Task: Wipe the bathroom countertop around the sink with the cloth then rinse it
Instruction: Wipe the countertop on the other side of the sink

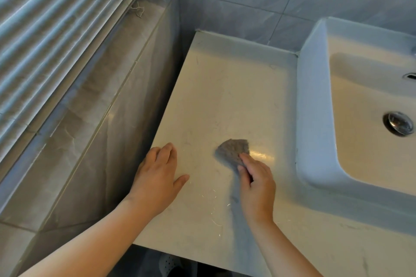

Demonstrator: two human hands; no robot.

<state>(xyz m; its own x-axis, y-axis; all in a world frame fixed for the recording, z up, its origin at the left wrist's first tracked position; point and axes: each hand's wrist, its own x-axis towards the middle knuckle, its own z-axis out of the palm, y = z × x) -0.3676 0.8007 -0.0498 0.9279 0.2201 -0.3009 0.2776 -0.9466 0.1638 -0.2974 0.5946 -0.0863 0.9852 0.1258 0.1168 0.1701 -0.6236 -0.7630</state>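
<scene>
One cloth (231, 149) on countertop (225, 87), right hand (256, 184) gripping

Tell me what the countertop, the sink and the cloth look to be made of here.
Countertop: likely polished stone or stone-look composite; cream, faint grey veins, bright glare patch.
Sink: probably glazed ceramic; glossy white, smooth rounded rim with soft reflections.
Cloth: grey textile, matte and coarse-textured, possibly microfibre or knit; too small to tell the weave.
</scene>
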